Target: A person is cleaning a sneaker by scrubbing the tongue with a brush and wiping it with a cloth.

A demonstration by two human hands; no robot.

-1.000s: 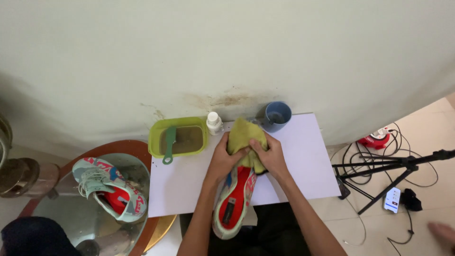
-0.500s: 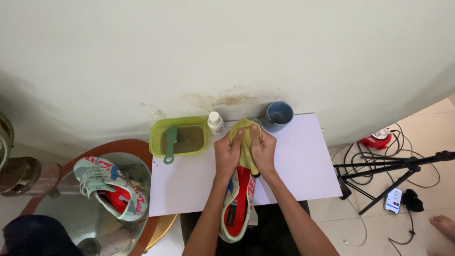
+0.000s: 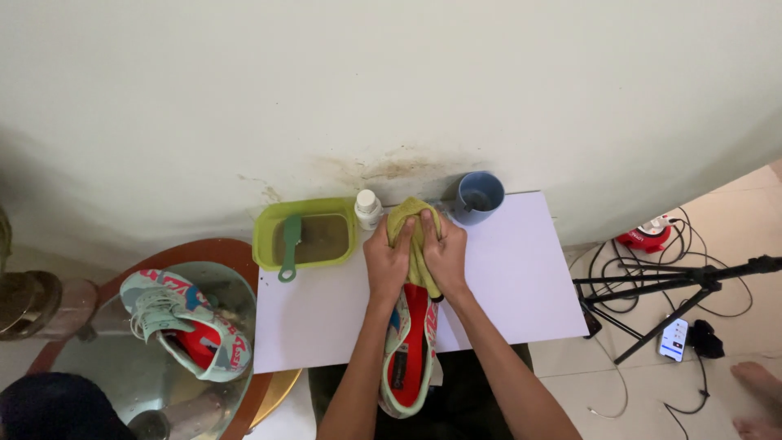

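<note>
A pale green sneaker with a red lining [image 3: 410, 346] lies on the white table [image 3: 521, 269], heel toward me and toe toward the wall. A yellow-green cloth [image 3: 414, 228] is wrapped over its toe. My left hand [image 3: 388, 261] and my right hand [image 3: 445, 254] press side by side on the cloth, fingers curled around it. The shoe's toe is hidden under the cloth and hands.
A green tub of murky water with a green brush [image 3: 305, 238], a small white bottle [image 3: 367, 210] and a blue mug [image 3: 478, 196] stand along the wall. A matching sneaker [image 3: 183, 324] rests on a round glass side table [image 3: 220, 285] at left. A tripod [image 3: 676, 285], cables and a phone [image 3: 674, 339] are on the floor at right.
Both hands have slid up the shoe toward the wall and closed together over the cloth. The sneaker has shifted slightly and now lies straighter.
</note>
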